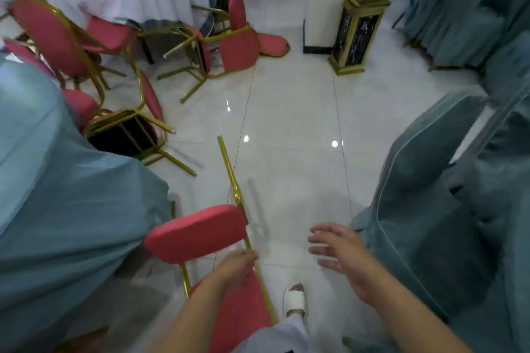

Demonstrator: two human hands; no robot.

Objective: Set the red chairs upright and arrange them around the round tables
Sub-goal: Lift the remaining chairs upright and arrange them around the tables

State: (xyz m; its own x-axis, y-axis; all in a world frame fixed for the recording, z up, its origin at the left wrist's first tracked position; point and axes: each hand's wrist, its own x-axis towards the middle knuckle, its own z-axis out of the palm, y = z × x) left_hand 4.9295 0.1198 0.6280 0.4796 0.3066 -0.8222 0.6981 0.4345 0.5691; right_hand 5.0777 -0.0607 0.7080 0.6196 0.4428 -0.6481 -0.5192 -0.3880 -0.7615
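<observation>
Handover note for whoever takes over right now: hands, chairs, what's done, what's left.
Left hand grips the gold frame of the near chair, which is tilted, not yet upright. Right hand is open and holds nothing.
Second chair lies toppled beside the teal table. Third chair lies toppled near the white round table.
Done: upright chair stands by that table.
Left: stand up the toppled ones, place all around tables.

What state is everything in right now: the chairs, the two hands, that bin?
Near chair: tipped, not upright.
Left hand: grips its gold frame.
Right hand: open, fingers spread, holding nothing.
Chair by teal cloth: on its side, underside showing.
Chair by white table: toppled, legs sideways.
Far-left chair: upright.
Bin: upright.
</observation>
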